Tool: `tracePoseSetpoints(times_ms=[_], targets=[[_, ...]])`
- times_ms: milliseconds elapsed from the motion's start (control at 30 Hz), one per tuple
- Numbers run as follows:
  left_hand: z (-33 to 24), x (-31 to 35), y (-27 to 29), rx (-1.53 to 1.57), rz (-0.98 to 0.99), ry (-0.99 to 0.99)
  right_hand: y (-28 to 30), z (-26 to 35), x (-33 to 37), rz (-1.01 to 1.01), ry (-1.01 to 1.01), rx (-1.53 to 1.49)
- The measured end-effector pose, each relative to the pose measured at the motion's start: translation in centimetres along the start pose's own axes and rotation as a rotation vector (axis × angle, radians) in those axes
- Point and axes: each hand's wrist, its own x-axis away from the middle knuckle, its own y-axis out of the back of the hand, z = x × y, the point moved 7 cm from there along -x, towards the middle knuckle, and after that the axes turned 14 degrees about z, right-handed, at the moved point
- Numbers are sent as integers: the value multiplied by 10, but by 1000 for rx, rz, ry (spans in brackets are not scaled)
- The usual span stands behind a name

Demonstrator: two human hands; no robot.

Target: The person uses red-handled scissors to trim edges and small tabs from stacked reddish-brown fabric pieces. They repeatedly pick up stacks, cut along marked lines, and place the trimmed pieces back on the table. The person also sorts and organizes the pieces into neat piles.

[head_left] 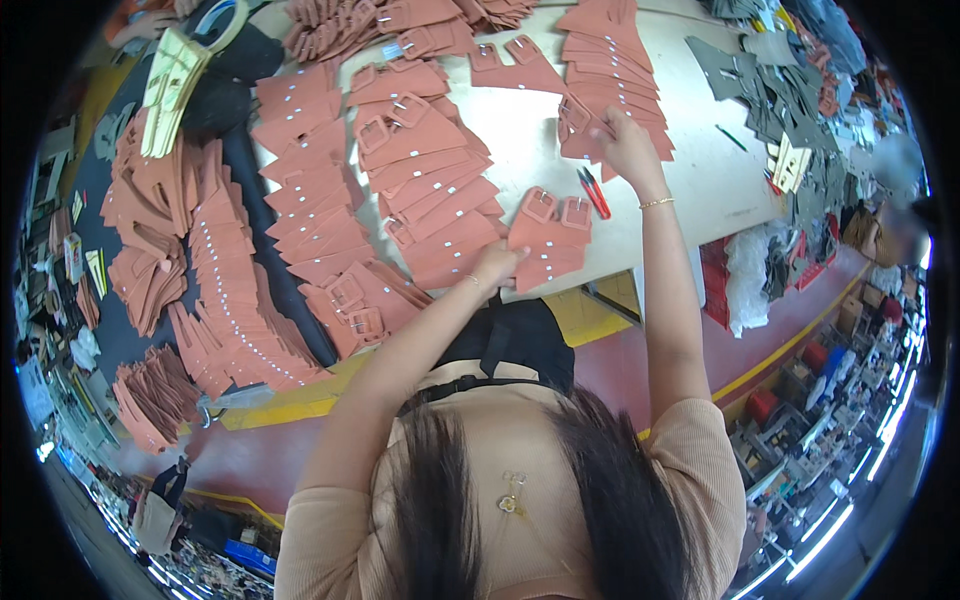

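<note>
My left hand point(497, 266) is at the table's near edge, its fingers closed on the left border of a salmon-pink strap piece point(552, 262) with two covered buckles at its top. Farther off, my right hand point(630, 150) grips a pink buckle piece point(575, 122) lying against the near end of an overlapping column of pink pieces point(612, 75); its fingertips are partly hidden. Between the hands lie red-handled snips point(594, 193). Left of them, another overlapping row of pink buckle pieces point(425, 170) carries small white tags. A separate piece with two buckles point(515, 65) lies farther back.
More rows of tagged pink pieces point(230, 270) cover the left side, beside a tape roll point(222, 22) and cream templates point(172, 90). Dark grey pieces point(750, 90) and a green pen point(731, 137) lie at right. Red crates with plastic bags point(745, 280) stand below the table's right edge.
</note>
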Motion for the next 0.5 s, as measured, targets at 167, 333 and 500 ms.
tracePoseSetpoints(times_ms=[167,333,500], targets=[[11,5,20,-16,-9,3,8,-9,24,-115,89,119],[13,17,26,60,7,44,-20,-19,34,54,96,-366],[14,21,23,43,-15,28,-44,-23,54,139,125,-837]])
